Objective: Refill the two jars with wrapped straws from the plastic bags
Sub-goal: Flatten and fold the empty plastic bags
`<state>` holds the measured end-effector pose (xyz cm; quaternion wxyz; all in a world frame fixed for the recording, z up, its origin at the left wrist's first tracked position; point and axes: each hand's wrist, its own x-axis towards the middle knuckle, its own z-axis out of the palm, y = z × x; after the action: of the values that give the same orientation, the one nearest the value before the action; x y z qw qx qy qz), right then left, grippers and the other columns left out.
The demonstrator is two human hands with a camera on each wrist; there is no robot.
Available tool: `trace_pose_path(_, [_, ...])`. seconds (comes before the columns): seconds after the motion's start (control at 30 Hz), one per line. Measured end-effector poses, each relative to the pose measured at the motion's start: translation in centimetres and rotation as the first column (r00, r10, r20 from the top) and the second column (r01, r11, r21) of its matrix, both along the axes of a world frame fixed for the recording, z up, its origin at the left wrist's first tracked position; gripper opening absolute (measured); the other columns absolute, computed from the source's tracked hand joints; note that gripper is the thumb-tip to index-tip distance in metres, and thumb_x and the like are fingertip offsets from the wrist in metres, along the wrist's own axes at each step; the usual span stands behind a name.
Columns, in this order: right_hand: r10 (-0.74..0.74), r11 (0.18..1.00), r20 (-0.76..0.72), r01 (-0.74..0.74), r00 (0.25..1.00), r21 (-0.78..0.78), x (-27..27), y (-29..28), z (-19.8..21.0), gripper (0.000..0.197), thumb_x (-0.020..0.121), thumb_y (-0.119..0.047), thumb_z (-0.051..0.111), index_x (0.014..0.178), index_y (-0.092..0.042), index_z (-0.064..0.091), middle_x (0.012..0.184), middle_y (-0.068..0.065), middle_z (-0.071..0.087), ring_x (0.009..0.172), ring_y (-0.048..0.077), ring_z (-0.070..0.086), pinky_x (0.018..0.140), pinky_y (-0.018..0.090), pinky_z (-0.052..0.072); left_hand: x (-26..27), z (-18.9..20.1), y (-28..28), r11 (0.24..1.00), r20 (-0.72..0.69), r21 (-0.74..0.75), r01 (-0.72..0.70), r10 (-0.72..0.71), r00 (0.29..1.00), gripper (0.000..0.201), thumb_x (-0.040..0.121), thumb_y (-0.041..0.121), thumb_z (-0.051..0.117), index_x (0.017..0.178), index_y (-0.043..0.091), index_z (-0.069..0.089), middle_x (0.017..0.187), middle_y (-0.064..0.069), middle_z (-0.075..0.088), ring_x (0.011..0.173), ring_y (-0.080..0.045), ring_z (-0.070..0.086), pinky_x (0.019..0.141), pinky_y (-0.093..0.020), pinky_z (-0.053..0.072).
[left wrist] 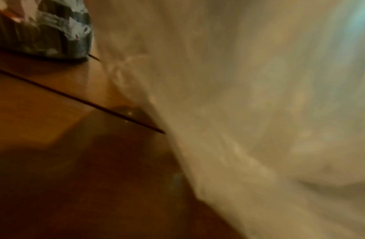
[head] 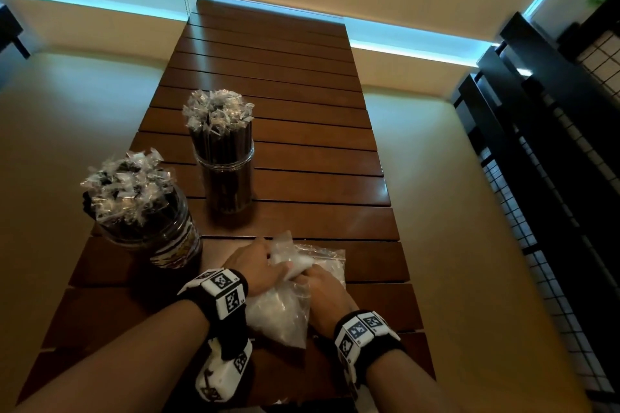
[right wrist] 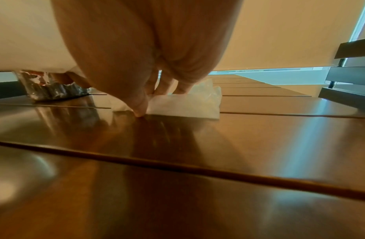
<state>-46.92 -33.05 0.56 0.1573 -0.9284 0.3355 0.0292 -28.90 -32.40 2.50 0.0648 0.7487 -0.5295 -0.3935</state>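
1. both jars (head: 225,157) (head: 147,211) already packed with wrapped straws, standing toward the worktop (head: 302,144) left edge.
2. left hand (head: 255,265) and right hand (head: 323,288) pinch crumpled empty plastic bags (head: 285,305) by the near edge, probably folding them away.

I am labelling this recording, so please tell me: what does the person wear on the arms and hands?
Both forearms are bare, with no sleeves or gloves. Each wrist carries a black band set with white blocks printed with black square code markers. A white marker-printed unit hangs under the left wrist.
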Motion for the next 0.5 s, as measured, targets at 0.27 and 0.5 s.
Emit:
trace_pose_path(0.27, [-0.053, 0.976, -0.004, 0.053, 0.999, 0.211, 0.5, 0.9, 2.2, 0.024, 0.097, -0.01, 0.05, 0.111, -0.012, 0.07, 0.115, 0.007, 0.067, 0.099, 0.017, 0.063, 0.091, 0.023, 0.049, 1.0, -4.4, 0.0, 0.984, -0.208, 0.161, -0.08, 0.113, 0.971, 0.064, 0.042, 0.061, 0.076, 0.084, 0.014, 0.068, 0.077, -0.005, 0.073, 0.076, -0.025, 0.072, 0.072, -0.047, 0.06])
trace_pose_path(0.5, [-0.414, 0.883, 0.235, 0.451, 0.88, -0.133, -1.3, 0.4, 2.1, 0.025, 0.084, -0.038, 0.063, 0.106, -0.028, 0.062, 0.114, -0.008, 0.061, 0.1, 0.012, 0.056, 0.087, 0.041, 0.051, 1.6, 0.0, 0.9, 0.993, -0.282, 0.004, -0.116, 0.112, 0.953, 0.024, 0.084, 0.029, 0.068, 0.105, 0.022, 0.06, 0.083, -0.001, 0.067, 0.064, -0.017, 0.064, 0.053, -0.028, 0.051])
